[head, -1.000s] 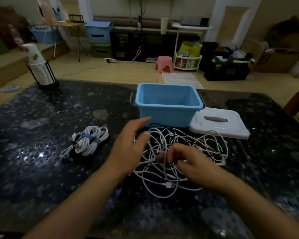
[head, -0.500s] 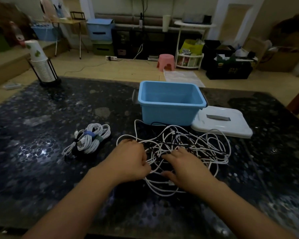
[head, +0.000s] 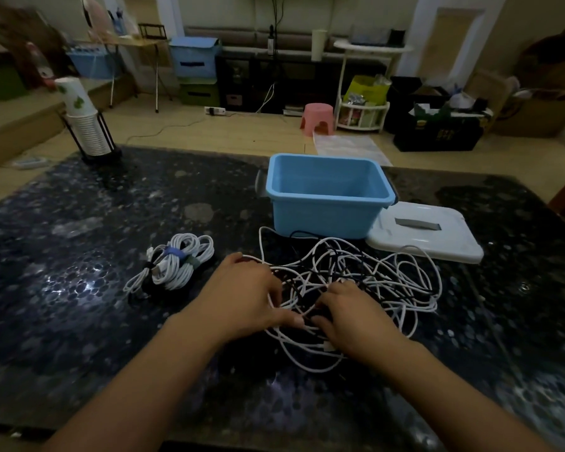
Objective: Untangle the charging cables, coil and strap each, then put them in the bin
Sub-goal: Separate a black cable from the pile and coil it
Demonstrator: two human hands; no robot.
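Both hands are down on the tangle of white and black cables point(head: 356, 278) lying near the middle of the dark table point(head: 79, 288), just in front of the blue bin point(head: 327, 197). The left hand point(head: 245, 298) and right hand point(head: 356, 318) have fingers curled into the strands, apparently pinching them, though blur hides the exact grip. A strapped cable bundle point(head: 177, 265) lies to the left, the white lid point(head: 428, 233) right of the bin.

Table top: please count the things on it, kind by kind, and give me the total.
Tangled cable pile: 1
Strapped cable bundle: 1
Blue bin: 1
White lid: 1
Paper cup stack in holder: 1
Total: 5. How many cables each pile holds cannot be told.
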